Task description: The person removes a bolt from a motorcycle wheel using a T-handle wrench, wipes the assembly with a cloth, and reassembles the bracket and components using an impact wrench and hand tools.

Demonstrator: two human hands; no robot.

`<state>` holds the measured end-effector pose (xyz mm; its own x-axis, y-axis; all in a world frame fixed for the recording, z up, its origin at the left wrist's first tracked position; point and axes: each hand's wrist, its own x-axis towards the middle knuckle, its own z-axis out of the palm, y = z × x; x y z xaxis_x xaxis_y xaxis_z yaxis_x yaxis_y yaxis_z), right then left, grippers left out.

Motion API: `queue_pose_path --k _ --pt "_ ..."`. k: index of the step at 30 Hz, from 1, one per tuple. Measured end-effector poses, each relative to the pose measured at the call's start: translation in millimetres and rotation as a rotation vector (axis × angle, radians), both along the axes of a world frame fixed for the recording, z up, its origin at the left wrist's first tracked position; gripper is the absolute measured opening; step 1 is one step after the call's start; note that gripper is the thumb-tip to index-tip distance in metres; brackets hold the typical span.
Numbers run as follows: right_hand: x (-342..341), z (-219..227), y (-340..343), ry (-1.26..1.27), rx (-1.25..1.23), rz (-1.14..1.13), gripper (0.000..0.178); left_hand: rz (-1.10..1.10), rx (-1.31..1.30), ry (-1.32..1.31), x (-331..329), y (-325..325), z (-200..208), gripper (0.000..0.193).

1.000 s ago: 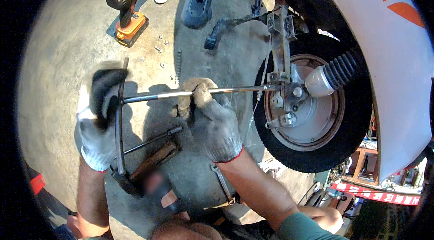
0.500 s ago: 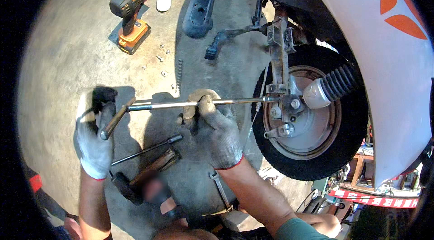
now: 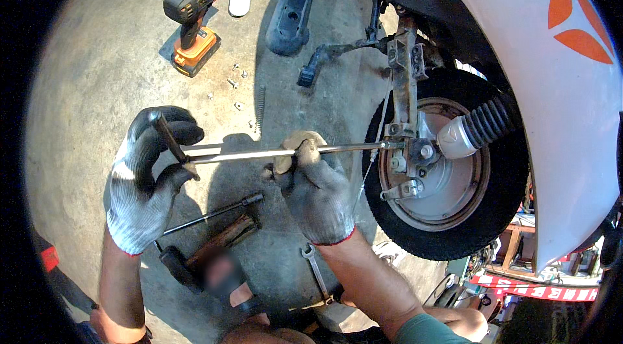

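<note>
A long chromed T-handle socket wrench (image 3: 246, 155) runs level from the left to the wheel hub bracket (image 3: 415, 153), its far end meeting the bracket. My left hand (image 3: 146, 178), in a grey-white work glove, is at the crossbar, with fingers curled behind it and the thumb against its lower end. My right hand (image 3: 318, 191), gloved too, closes round the shaft near its middle, thumb along the top. Beyond the bracket is a black-tyred wheel (image 3: 448, 227) with a silver rim; a bellows-covered shock absorber (image 3: 480, 130) slopes up from it.
An orange-black cordless impact wrench (image 3: 196, 20) stands at far left. Nearby lie small bolts (image 3: 233, 83), a spring (image 3: 260, 110) and a black cover (image 3: 290, 18). Closer in are a hammer (image 3: 220, 240), another socket bar (image 3: 214, 213) and a combination spanner (image 3: 316, 274). White bodywork (image 3: 519, 39) overhangs the right.
The wrench's crossbar has turned and now slants the other way. My left hand has shifted round it, its fingers now higher. The right hand stays on the shaft.
</note>
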<state>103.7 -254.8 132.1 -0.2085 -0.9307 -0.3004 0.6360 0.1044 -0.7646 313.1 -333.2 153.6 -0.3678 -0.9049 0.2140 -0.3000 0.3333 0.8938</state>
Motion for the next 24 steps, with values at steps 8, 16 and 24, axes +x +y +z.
queue_pose_path --k 8,16,24 --pt "-1 -1 -5 0.009 -0.035 0.015 0.024 -0.005 0.961 0.235 38 7 -31 0.048" --pt "1 -2 -6 -0.035 -0.006 -0.007 0.024 -0.029 1.615 0.884 5 2 -14 0.059" --pt "0 3 0 -0.067 -0.062 -0.05 0.022 -0.175 0.308 0.266 -6 -21 13 0.034"
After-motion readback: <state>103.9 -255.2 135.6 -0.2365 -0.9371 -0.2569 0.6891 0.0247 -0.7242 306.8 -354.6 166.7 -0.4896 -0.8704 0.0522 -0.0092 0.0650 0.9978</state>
